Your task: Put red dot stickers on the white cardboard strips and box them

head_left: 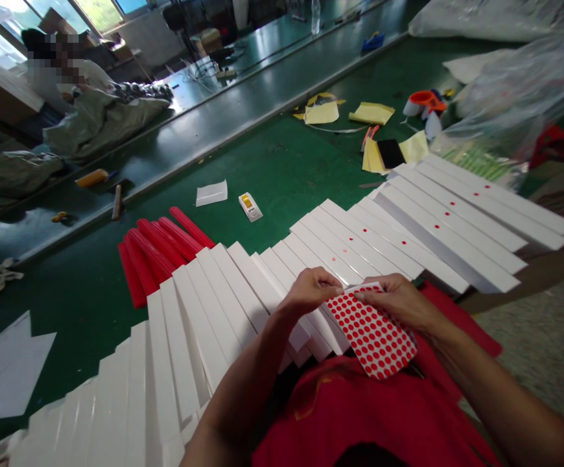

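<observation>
My right hand grips the top edge of a white sheet covered in rows of round red stickers. Fingers pinched together, my left hand is at the sheet's upper left corner; whether a sticker is between the fingertips is too small to tell. Below and around both hands, long white boxes lie side by side in a fanned row. Single red dots show on several boxes at the right, and a paler dot is on one near my left hand.
Red rods lie behind the boxes on the green table. Farther back are a small white and yellow item, yellow papers, a black phone-like object and plastic bags. A person is at the far left.
</observation>
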Tool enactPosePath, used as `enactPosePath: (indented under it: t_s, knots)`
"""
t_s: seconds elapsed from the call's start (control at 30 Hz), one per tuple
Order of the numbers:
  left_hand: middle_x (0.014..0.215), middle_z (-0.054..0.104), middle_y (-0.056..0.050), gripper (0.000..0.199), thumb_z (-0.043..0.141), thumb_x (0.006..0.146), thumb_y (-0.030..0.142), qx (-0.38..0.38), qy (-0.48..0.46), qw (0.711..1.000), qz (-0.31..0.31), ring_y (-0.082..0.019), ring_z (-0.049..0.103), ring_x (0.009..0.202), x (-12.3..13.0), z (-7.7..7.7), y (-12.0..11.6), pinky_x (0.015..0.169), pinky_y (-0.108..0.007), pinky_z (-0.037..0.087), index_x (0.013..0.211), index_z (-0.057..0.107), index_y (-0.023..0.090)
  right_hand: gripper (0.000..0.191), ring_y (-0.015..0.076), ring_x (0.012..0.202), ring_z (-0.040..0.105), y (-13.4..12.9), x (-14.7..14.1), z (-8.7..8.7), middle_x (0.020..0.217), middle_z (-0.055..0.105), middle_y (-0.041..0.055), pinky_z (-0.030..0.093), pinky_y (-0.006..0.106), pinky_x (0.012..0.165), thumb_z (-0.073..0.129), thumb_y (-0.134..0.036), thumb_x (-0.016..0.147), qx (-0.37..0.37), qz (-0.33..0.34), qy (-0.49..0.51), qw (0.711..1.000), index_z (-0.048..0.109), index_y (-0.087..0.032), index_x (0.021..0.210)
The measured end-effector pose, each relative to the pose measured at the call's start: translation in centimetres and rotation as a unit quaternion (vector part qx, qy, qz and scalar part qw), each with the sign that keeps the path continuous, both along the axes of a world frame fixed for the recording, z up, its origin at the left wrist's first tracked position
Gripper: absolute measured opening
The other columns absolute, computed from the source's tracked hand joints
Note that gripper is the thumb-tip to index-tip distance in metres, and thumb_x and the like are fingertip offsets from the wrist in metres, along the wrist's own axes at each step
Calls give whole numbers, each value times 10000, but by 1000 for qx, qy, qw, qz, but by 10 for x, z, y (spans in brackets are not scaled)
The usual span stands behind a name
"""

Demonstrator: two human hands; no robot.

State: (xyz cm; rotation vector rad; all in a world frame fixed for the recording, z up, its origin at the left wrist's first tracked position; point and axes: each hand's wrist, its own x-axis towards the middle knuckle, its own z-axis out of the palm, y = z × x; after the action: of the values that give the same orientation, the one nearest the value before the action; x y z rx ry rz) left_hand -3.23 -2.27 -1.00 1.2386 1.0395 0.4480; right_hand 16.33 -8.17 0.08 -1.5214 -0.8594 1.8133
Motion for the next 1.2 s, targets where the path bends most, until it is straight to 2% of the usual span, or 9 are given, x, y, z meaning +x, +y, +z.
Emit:
enactPosePath:
  t_s: [0.17, 0.3, 0.43, 0.67, 0.77, 0.87, 0.93, 1.07, 1.2]
  knots:
    - [638, 620, 1, 159, 681, 669, 256, 10, 25, 999, 29, -93, 538, 586, -2, -21, 2, 571, -219, 417, 747, 694, 118, 318, 82, 414, 407, 1, -7, 3, 474, 526, -23, 266, 205, 416, 803, -403, 600, -25, 9, -22, 999, 625, -140, 616]
    - [710, 655, -5, 157, 645, 706, 281, 92, 169, 979, 64, -121, 579, 670, 4, -47, 13, 632, -241, 421, 741, 719, 146, 319, 87, 416, 415, -1, -6, 2, 477, 531, -18, 262, 208, 417, 785, -407, 615, -27, 14, -22, 999, 600, -148, 607]
    - [820, 681, -19, 175, 591, 765, 274, 151, 301, 940, 49, -143, 594, 757, 14, -66, 22, 697, -264, 418, 758, 740, 184, 320, 80, 404, 412, -3, -5, 6, 466, 530, -21, 259, 200, 407, 792, -402, 583, -30, 5, -30, 999, 611, -140, 604]
    - [915, 668, -73, 237, 505, 871, 259, 244, 428, 870, 4, -206, 581, 885, 27, -74, 17, 800, -327, 417, 803, 727, 211, 309, 81, 397, 412, -3, -2, 8, 454, 537, -20, 266, 200, 396, 800, -400, 558, -30, -9, -34, 999, 642, -136, 585]
    - [980, 649, -65, 165, 575, 849, 264, 287, 427, 857, 29, -212, 564, 947, 28, -75, 12, 852, -338, 411, 949, 699, 219, 310, 101, 423, 457, -2, 0, 2, 485, 569, -3, 306, 210, 419, 801, -405, 574, -26, -6, -28, 999, 668, -129, 625]
    - [1000, 637, -56, 218, 649, 802, 280, 289, 406, 863, 77, -201, 562, 943, 22, -71, 12, 851, -325, 411, 1005, 683, 209, 332, 119, 449, 491, -1, 0, -2, 516, 594, 11, 337, 222, 442, 796, -427, 594, -27, -3, -18, 999, 692, -123, 675]
    - [915, 641, -47, 168, 631, 810, 320, 237, 374, 894, 66, -185, 573, 855, 14, -65, 13, 780, -306, 421, 876, 718, 193, 346, 121, 460, 499, 0, 0, -2, 532, 603, 16, 347, 227, 451, 798, -438, 593, -30, -2, -12, 999, 693, -121, 683]
    - [701, 622, -6, 288, 603, 804, 397, 97, 171, 980, -19, -135, 566, 688, -5, -50, 8, 636, -240, 410, 738, 729, 147, 367, 122, 462, 491, 3, -1, -3, 532, 593, 14, 348, 235, 457, 795, -468, 596, -19, 12, -19, 1000, 671, -131, 669]
    - [665, 633, -6, 254, 682, 708, 358, 2, 4, 1000, -15, -122, 558, 651, -15, -34, 0, 615, -226, 421, 732, 724, 109, 401, 119, 458, 482, 7, -3, -8, 537, 590, 17, 340, 235, 453, 792, -493, 596, -17, 28, -32, 999, 668, -125, 694]
